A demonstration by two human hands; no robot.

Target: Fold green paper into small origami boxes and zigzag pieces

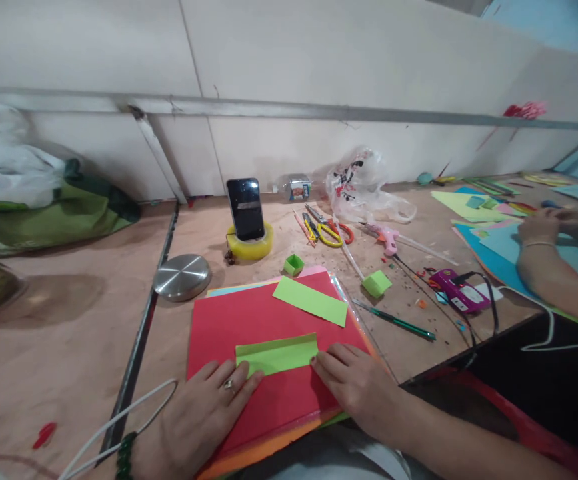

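A light green paper strip lies lengthwise across a stack topped by red paper, its far long edge folded up. My left hand, with a ring and a green bead bracelet, has its fingers closed on the strip's left end. At the right end, my right hand pinches the strip with its fingers pressed together. Just beyond lies a second, flat green strip. Past the stack are a small open green paper box and a green paper cube on a pale stick.
A phone stands in a yellow tape roll, near a round metal lid. Scissors, a pink glue gun, a green pen-like tool and a purple device lie rightward. Another person's hands work at far right.
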